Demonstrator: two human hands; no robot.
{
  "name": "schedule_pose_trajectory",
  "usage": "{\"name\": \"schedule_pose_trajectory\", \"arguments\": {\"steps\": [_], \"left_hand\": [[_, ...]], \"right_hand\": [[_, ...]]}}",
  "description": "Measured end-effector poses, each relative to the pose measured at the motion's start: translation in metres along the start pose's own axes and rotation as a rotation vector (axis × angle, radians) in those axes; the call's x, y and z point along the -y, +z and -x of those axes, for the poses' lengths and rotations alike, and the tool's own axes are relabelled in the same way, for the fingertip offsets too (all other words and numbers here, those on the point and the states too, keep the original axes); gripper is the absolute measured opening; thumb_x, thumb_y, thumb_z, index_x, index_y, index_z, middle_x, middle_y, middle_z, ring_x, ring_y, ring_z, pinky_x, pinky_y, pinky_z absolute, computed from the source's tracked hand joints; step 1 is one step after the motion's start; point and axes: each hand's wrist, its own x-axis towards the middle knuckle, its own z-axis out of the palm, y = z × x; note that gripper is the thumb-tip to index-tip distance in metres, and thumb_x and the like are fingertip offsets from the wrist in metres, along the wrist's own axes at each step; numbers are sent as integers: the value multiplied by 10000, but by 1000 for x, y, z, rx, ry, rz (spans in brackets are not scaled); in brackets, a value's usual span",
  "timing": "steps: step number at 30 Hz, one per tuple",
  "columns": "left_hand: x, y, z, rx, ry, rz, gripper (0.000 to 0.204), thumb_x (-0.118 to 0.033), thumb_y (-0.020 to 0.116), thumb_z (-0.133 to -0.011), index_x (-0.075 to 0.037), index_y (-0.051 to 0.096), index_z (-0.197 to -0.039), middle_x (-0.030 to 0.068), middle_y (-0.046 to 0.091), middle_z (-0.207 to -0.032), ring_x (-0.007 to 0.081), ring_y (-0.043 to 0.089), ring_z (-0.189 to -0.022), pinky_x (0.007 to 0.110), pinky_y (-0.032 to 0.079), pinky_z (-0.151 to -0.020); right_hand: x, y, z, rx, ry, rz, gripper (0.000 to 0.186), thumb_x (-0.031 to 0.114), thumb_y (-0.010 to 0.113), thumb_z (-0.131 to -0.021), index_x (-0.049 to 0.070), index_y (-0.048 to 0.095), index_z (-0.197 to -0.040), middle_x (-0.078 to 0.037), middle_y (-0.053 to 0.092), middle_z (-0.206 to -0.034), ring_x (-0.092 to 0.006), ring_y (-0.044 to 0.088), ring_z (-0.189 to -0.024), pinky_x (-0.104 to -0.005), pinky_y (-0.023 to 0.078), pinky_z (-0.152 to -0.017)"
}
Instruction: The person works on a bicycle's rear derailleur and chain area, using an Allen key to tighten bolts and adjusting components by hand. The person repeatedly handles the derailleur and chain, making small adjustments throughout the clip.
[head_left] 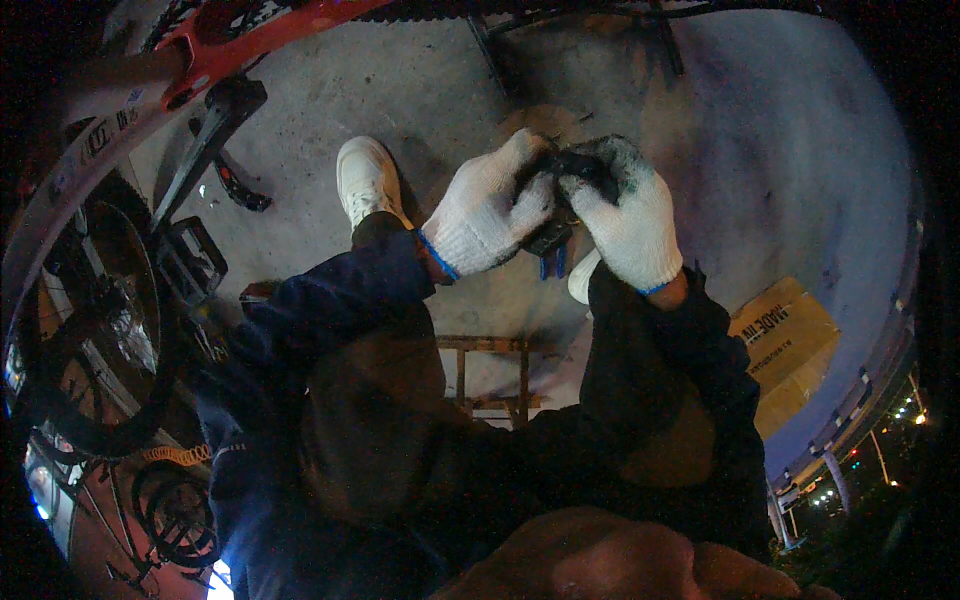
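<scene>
Both of my hands wear white knit gloves with blue cuff edges and meet in front of me, above the floor. My left hand [488, 208] is closed, its thumb and fingers pressed on a small black part [582, 168]. From the other side my right hand [636, 222] grips the same part, its glove smudged dark at the fingertips. A lower dark piece [548, 238] shows between the hands; whether it joins the black part I cannot tell. Two blue prongs or handles [553, 263] stick out beneath it. My fingers hide much of the part.
A red bicycle frame [250, 50] crosses the upper left, with a dark wheel [105, 440] below. A bicycle pedal [193, 260] juts out at left. A cardboard sheet [785, 345] lies at right. Beneath me shows a wooden frame [490, 345]; my white shoe [368, 178] rests on concrete.
</scene>
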Motion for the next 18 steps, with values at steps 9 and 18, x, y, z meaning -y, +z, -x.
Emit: {"name": "schedule_pose_trajectory", "arguments": {"steps": [9, 18], "left_hand": [[11, -3, -6, -33, 48, -113, 255, -160, 600, -980, -9, 573, -1184, 221, 670, -939, 399, 659, -844, 403, 524, -767], [36, -11, -9, -1, -210, 166, 375, -216, 700, -980, 3, 581, -1260, 78, 674, -1136, 140, 604, -994, 296, 508, -889]], "right_hand": [[-11, -4, -5, 1, 100, -34, 227, 75, 672, -925, -30, 686, -1125, -112, 744, -1040, -164, 684, -956, -303, 536, -855], [-25, -14, -17, 120, 83, -108, 311, 105, 643, -953, -12, 686, -1238, -131, 747, -1117, -164, 684, -994, -308, 537, -904]]}}
